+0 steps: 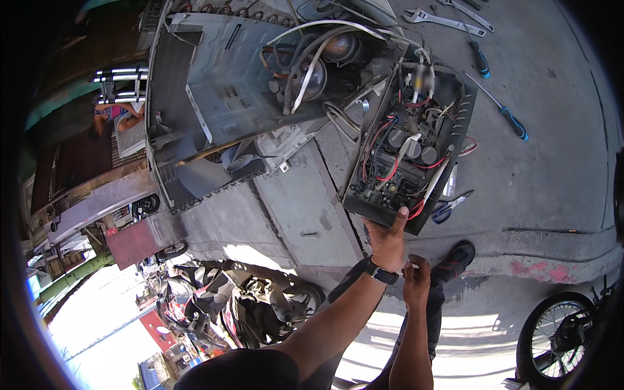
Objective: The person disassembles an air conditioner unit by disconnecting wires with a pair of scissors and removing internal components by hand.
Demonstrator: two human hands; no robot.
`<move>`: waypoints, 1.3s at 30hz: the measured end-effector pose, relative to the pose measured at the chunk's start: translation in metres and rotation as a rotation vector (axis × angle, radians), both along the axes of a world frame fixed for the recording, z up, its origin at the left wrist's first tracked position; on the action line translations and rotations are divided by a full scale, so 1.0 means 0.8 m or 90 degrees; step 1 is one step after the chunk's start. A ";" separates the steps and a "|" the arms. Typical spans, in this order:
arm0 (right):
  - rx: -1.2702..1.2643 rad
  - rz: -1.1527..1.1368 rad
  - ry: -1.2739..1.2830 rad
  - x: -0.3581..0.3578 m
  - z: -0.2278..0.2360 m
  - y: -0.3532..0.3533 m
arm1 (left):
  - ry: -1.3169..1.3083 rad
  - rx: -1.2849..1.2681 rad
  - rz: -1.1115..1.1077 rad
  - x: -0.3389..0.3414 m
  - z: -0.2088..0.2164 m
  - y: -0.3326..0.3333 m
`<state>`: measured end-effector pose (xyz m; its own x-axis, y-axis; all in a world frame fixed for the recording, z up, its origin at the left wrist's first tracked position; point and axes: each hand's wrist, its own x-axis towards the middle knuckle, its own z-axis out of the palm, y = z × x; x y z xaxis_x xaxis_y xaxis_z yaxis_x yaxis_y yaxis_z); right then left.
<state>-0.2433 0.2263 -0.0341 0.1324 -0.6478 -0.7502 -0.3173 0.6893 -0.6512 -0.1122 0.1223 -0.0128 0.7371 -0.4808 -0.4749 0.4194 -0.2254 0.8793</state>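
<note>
A dark metal box (416, 146) crammed with a circuit board, capacitors and red and white wires sits tilted in front of me. My left hand (388, 242), with a watch on its wrist, grips the box's near edge, thumb on top and fingers hidden below. Just nearer to me, apart from the box, my right hand (416, 278) is raised with its fingers curled in; whatever they may hold is too small to see. Cables run from the box's far end to an opened outdoor air-conditioner unit (227, 78), where a dark compressor (312, 77) stands among copper pipes.
Scissors (450, 207) lie right of the box. Farther off are two blue-black screwdrivers (513, 122) (480, 60) and adjustable wrenches (445, 19). A fan blade (240, 160) shows inside the unit. Parked motorcycles (253, 305) stand lower left, a wheel (559, 335) lower right. Another person (120, 120) is far left.
</note>
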 end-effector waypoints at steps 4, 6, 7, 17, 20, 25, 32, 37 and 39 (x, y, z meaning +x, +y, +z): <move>0.047 -0.031 -0.017 -0.002 0.011 -0.008 | 0.040 -0.034 0.015 0.000 0.006 -0.003; 0.012 -0.009 -0.001 -0.003 0.007 -0.005 | 0.041 -0.024 0.010 0.000 0.005 -0.002; 0.015 -0.010 0.001 -0.003 0.008 -0.005 | 0.039 -0.019 0.008 0.001 0.003 0.000; 0.008 0.005 0.021 -0.010 0.015 -0.012 | 0.066 0.068 0.025 0.006 0.012 0.003; -0.007 -0.016 0.017 -0.013 0.016 -0.012 | 0.075 0.045 0.026 0.004 0.013 -0.003; -0.024 -0.007 0.043 -0.017 0.025 -0.020 | 0.107 0.012 0.030 0.001 0.024 -0.012; -0.024 -0.025 0.031 -0.023 0.023 -0.020 | 0.101 0.022 0.027 0.007 0.012 -0.005; -0.025 -0.033 0.027 -0.024 0.025 -0.024 | 0.119 0.016 0.006 0.011 0.005 0.000; -0.028 -0.034 0.025 -0.024 0.024 -0.024 | 0.128 0.024 0.008 0.012 0.004 0.003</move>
